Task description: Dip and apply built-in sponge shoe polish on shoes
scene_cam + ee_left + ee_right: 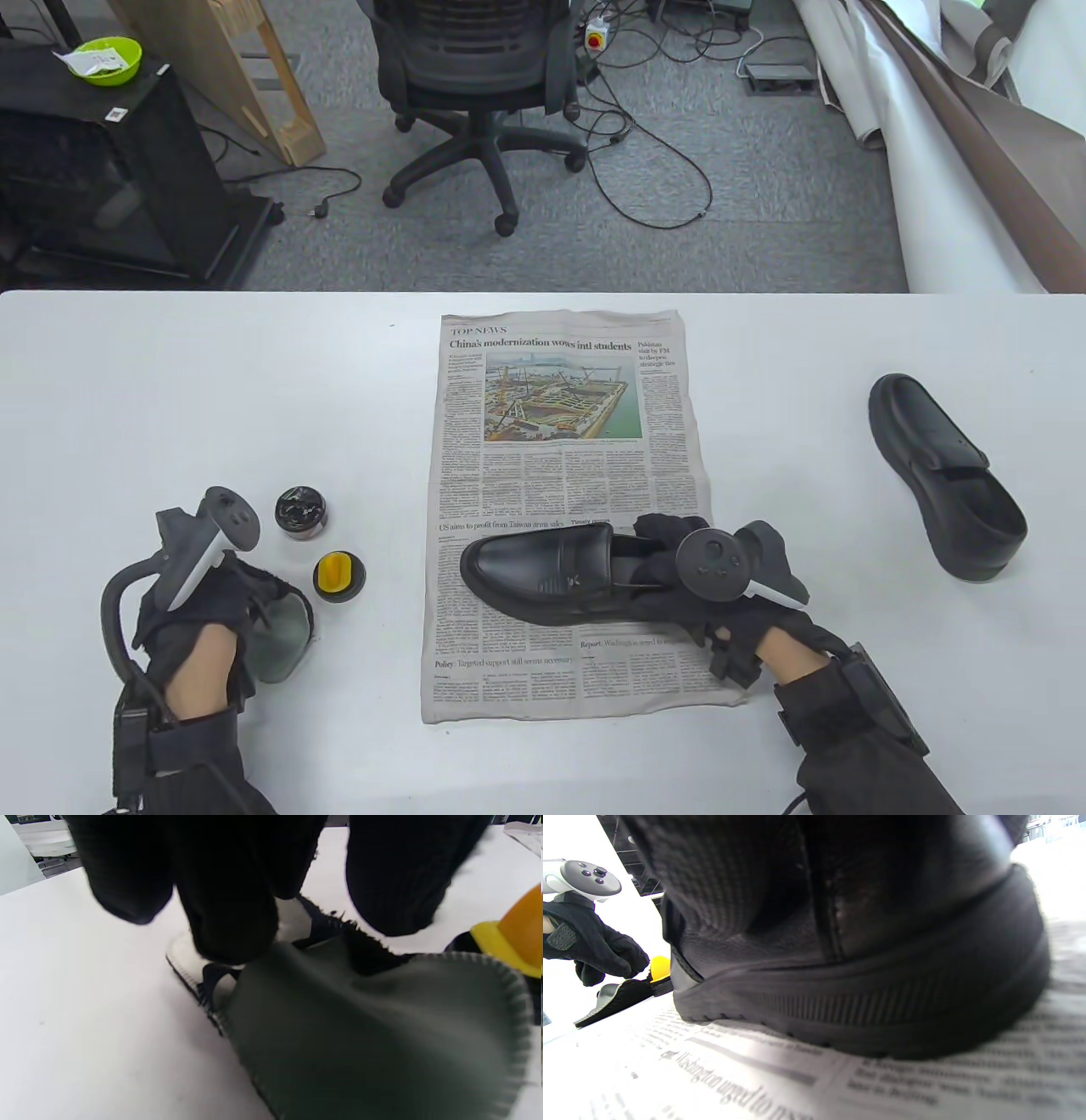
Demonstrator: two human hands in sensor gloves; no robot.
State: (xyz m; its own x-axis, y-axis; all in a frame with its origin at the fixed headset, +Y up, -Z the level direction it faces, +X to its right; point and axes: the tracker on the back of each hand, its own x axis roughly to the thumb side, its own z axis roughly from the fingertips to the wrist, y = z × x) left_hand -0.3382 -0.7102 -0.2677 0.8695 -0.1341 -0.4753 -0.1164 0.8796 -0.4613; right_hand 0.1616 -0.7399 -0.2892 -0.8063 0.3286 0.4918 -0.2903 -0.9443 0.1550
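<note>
My right hand [721,594] grips the heel of 1 shoe [543,573] on the newspaper [560,407]; my left hand [212,594] presses a grey cloth [284,632] beside the yellow sponge applicator [337,576]. Lifting the cloth could knock the applicator over.

Glossy leather shoe [539,573], printed newspaper [564,475], matt cloth [373,1035]

Newspaper [564,509] on the table carries "TOP NEWS", headline "China's modernization wows intl students", side item "Pakistan visit by FM to deepen strategic ties", lower heads "US aims to profit from Taiwan arms sales" and, probably, "Policy: Targeted support still seems necessary"; body text too small.
</note>
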